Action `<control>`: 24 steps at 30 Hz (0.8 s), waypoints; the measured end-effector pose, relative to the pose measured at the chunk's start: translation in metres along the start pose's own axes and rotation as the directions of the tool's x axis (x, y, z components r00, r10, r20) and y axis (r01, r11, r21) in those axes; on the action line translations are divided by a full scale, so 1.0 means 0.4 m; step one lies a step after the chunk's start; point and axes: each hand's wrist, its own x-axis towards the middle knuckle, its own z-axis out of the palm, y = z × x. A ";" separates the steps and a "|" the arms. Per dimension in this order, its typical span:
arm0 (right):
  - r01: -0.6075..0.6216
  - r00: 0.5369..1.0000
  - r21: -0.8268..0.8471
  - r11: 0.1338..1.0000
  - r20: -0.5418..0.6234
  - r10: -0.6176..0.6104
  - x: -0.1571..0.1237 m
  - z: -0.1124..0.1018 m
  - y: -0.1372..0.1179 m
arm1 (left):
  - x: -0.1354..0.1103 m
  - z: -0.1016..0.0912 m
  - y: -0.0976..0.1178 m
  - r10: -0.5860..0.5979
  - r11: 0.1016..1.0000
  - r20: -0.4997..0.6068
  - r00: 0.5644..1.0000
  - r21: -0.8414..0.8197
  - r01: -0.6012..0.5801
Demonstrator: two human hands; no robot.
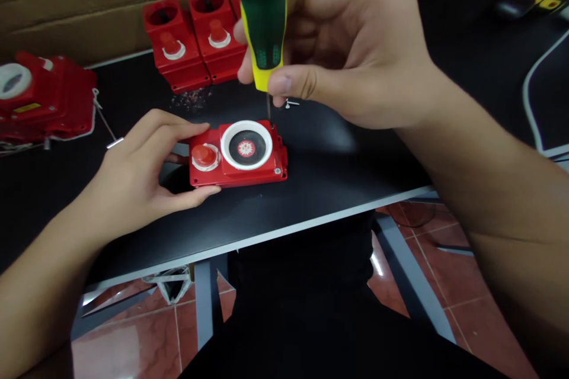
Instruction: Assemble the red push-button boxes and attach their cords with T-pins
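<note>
A red box (213, 178) lies on the black table in front of me, with a white ring around a dark round face and a red knob in a white collar. My left hand (142, 166) grips its left end, thumb on the near edge and fingers on the far edge. My right hand (351, 47) is closed around a green and yellow screwdriver (262, 18), held upright. The screwdriver's tip meets the box's far right corner. One screw (278, 171) sits in the near right corner. Loose screws (290, 104) lie behind the box.
Red housings (182, 62) with knobs stand at the back against cardboard (89, 0). Another red unit (53, 98) is at the left, near a thin metal rod (105, 120). Small debris (191, 99) lies behind. A pale cable (531, 83) and a black and yellow tool (520, 6) are right.
</note>
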 end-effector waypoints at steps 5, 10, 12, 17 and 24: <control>0.010 0.998 -0.048 0.999 -0.059 -0.012 0.011 -0.021 0.031 | -0.001 0.005 0.003 0.044 0.999 0.002 0.999 0.015 -0.044; 0.128 0.978 -0.114 0.985 -0.147 -0.144 0.001 -0.018 0.049 | -0.005 0.005 0.001 0.043 0.999 0.014 0.999 0.007 -0.043; 0.168 0.978 -0.068 0.984 -0.118 -0.175 -0.005 -0.019 0.041 | -0.004 0.005 -0.001 0.040 0.999 0.022 0.999 0.000 -0.040; 0.069 0.997 -0.019 0.997 0.030 -0.068 -0.023 -0.045 -0.036 | -0.001 0.012 -0.010 0.040 0.999 0.005 0.999 -0.010 -0.040; -0.035 0.998 -0.016 0.999 0.057 0.036 -0.027 -0.055 -0.092 | -0.002 0.021 -0.014 0.018 0.999 0.014 1.000 -0.028 -0.017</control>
